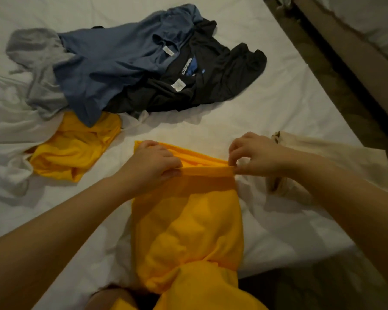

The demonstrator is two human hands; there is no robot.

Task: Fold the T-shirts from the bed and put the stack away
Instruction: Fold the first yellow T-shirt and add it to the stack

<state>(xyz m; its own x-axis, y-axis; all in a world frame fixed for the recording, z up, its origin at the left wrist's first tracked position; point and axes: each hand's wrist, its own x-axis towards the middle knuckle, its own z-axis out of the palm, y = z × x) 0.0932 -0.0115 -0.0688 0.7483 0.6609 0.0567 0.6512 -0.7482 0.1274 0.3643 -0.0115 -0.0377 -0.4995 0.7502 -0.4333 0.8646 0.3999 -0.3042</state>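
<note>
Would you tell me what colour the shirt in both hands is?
The shirt is yellow; head view.

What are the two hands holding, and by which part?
The nearer yellow T-shirt, by its far edge: the left hand grips one end, the right hand pinches the other, and the edge is stretched between them.

Both hands are gripping the far edge of a yellow T-shirt (186, 222) lying lengthwise on the white bed (267, 104): the left hand (154, 163) is bunching one corner, the right hand (253, 153) is pinching the other. Farther left, another yellow shirt (74, 144) is lying crumpled beside a heap of blue (112, 63), black (220, 79) and grey (36, 63) shirts.
</note>
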